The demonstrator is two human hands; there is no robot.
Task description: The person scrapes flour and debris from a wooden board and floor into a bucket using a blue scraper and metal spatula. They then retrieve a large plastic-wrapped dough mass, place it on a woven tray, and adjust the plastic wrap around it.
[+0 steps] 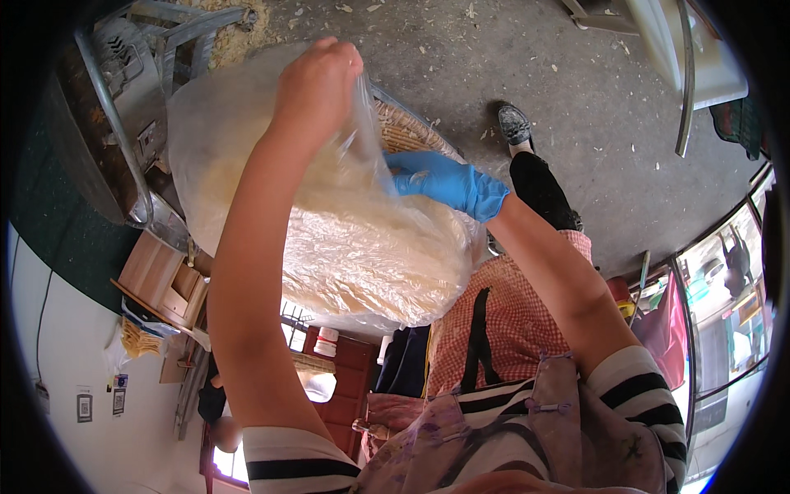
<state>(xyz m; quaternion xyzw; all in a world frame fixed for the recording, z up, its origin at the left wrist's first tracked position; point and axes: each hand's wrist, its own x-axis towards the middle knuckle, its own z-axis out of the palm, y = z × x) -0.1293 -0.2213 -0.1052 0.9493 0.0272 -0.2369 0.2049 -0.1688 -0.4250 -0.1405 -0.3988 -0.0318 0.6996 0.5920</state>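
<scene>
My left hand, bare, is raised and closed on the gathered edge of a large clear plastic bag. Pale yellowish contents show through the bag, but the film's glare hides what they are. My right hand wears a blue disposable glove and lies at the bag's right side, its fingertips partly behind the film; whether they grip it is hidden. Beside the gloved hand, the edge of a woven tray or mat shows from under the bag.
Metal-framed equipment stands at the upper left, near pale crumbs on the concrete floor. A wooden box is at the left. A white plastic container stands at the upper right. Another person is far off, lower left.
</scene>
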